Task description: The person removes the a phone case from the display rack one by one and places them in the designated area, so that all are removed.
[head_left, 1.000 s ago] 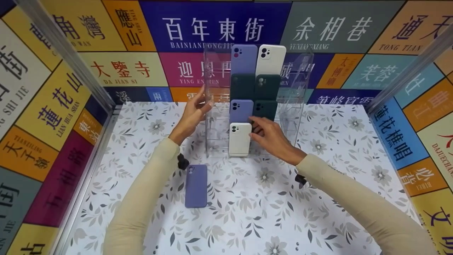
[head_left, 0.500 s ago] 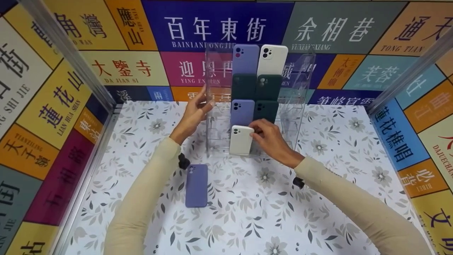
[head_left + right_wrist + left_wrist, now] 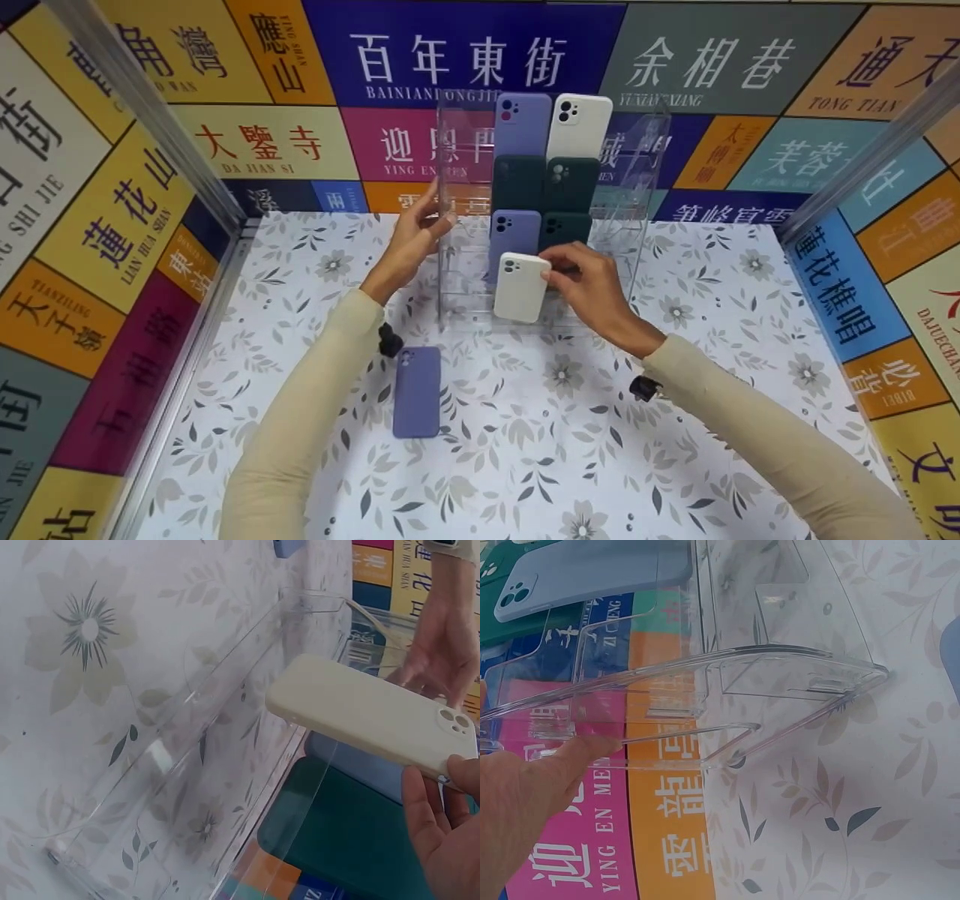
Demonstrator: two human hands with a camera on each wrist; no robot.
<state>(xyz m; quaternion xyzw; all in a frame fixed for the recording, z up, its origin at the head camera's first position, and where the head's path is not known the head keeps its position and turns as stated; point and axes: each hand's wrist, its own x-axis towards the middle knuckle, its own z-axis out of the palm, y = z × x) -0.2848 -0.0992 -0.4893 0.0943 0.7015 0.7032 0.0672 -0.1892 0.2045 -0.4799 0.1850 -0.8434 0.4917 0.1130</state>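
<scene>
My right hand (image 3: pixel 596 289) pinches a white phone case (image 3: pixel 519 289) by its upper right edge. The case (image 3: pixel 360 709) is lifted and tilted in front of the lowest tier of a clear acrylic display stand (image 3: pixel 465 300). My left hand (image 3: pixel 409 244) holds the stand's left side, with thumb and fingers at the rim in the left wrist view. Two columns of cases stand in the rack: a purple case (image 3: pixel 521 124) and a white one (image 3: pixel 580 124) on top, dark green cases (image 3: pixel 517 182) below, then another purple case (image 3: pixel 514 232) beside a green one (image 3: pixel 566 229).
A purple phone case (image 3: pixel 416 391) lies flat on the flower-patterned tabletop (image 3: pixel 487 465), in front of the stand's left corner. Printed panels with large characters (image 3: pixel 461 60) rise behind the stand and along both sides. Metal frame posts (image 3: pixel 180 127) mark the corners.
My right hand took hold of the white phone case in the lowest tier, tipped it forward and raised it out, slightly to the right. The left hand has stayed on the stand.
</scene>
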